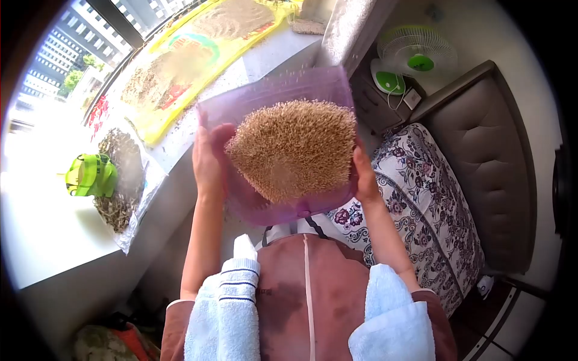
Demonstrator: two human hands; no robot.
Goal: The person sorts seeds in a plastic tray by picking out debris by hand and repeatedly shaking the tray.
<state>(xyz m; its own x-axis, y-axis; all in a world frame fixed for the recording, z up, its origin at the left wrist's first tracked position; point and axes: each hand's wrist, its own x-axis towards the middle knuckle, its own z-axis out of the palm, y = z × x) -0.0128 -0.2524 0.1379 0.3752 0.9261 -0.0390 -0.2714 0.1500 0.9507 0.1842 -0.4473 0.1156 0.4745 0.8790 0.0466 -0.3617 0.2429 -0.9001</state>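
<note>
I hold a translucent purple plastic bin [274, 90] in front of my chest, tilted so that its inside faces me. A mass of small golden-brown grains [295, 147] fills its middle, and the outer grains look blurred and loose. My left hand [211, 150] is closed on the bin's left side, with some fingers showing through the plastic. On the opposite side my right hand [365, 174] grips the wall, its thumb at the edge and its other fingers mostly hidden. A light-blue towel [391, 325] hangs over my shoulders.
Along the window sill [48, 240] lies a yellow-edged sheet [198, 90] with spread grain. A green bag-like item [90, 175] sits beside dried brown plant matter [123, 180]. At right are a fan [418, 54], a cabinet [373, 99] and a bed with floral bedding [421, 198].
</note>
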